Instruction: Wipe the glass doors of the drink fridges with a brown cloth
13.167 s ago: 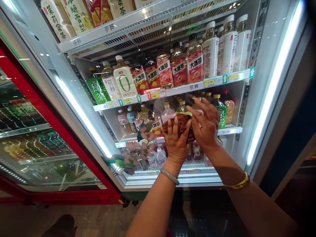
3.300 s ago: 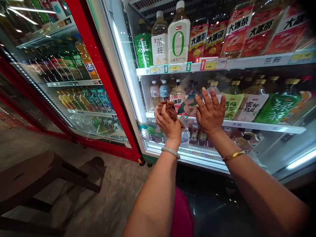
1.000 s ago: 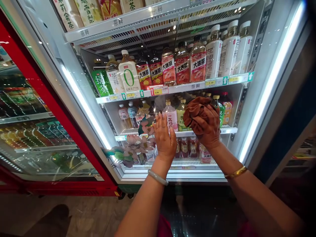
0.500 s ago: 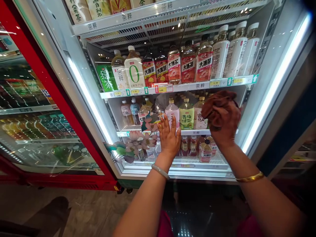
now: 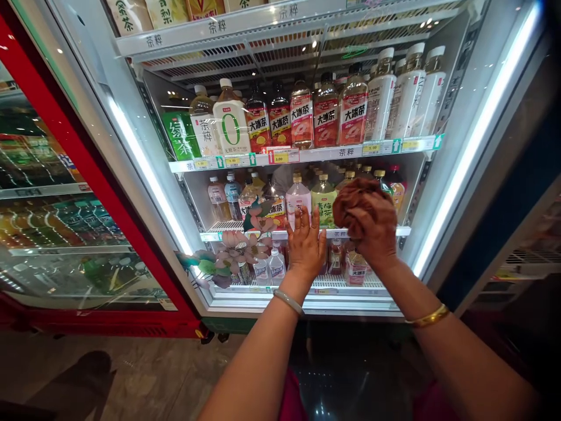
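A bunched brown cloth (image 5: 357,204) is in my right hand (image 5: 379,231), at the glass door of a lit drinks cooler. Whether the cloth presses on the glass is hard to tell. My left hand (image 5: 307,248) has its fingers stretched apart and seems to lie flat against the glass, holding nothing. Behind it, inside the cooler, stand a pink-labelled bottle (image 5: 298,196) and a green tea bottle (image 5: 323,199). A pink flower decal (image 5: 236,248) on the glass is just left of my left hand. My right hand and the cloth hide part of the middle shelf's bottles.
Several bottles line the upper shelf (image 5: 315,155) behind the glass. A bright light strip (image 5: 477,146) runs down the cooler's right side. On the left stands a red-framed cooler (image 5: 131,234) with more drinks. Below is a grey tiled floor (image 5: 144,380).
My right hand has moved left and slightly down with the brown cloth, uncovering bottles at the middle shelf's right end. My left hand has shifted slightly right. The view has shifted a little.
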A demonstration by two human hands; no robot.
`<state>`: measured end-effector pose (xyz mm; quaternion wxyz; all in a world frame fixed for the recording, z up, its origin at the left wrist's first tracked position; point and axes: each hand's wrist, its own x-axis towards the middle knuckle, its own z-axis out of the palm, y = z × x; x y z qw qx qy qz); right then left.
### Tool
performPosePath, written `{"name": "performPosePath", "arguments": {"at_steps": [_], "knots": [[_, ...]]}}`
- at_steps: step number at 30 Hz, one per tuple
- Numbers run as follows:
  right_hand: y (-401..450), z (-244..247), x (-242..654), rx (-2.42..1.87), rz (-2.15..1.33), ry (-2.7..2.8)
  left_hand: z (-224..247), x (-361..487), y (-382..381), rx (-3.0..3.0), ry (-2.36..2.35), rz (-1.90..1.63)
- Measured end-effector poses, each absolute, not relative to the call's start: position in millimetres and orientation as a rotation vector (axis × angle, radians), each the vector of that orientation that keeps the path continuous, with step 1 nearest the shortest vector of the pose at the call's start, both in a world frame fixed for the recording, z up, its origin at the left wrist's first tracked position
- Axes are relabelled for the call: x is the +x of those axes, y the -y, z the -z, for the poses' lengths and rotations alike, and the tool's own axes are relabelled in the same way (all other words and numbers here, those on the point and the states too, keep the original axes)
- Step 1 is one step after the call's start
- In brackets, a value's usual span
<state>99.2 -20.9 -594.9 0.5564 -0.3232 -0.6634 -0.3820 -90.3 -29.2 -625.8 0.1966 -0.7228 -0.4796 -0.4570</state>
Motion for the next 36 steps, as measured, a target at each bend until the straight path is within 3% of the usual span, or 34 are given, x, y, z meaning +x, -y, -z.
{"name": "performPosePath", "arguments": {"at_steps": [4,8,15,23,30,36], "knots": [[24,614,109,-0.895,0.869,1.418,631,-82,28,-2.089,1.29,1.22],[32,635,85,-0.832,0.915,1.644,635,-75,26,-2.094,1.338,1.193],[26,603,125,-0.843,0.917,1.524,632,-71,28,-2.068,1.337,1.164],[35,639,98,-0.869,0.952,1.692,631,-67,32,-2.075,1.376,1.149],[24,596,159,-0.84,0.897,1.474,632,-65,31,-2.06,1.369,1.158],[33,631,156,-0.988,0.809,1.49,634,-59,31,-2.05,1.362,1.207]]}}
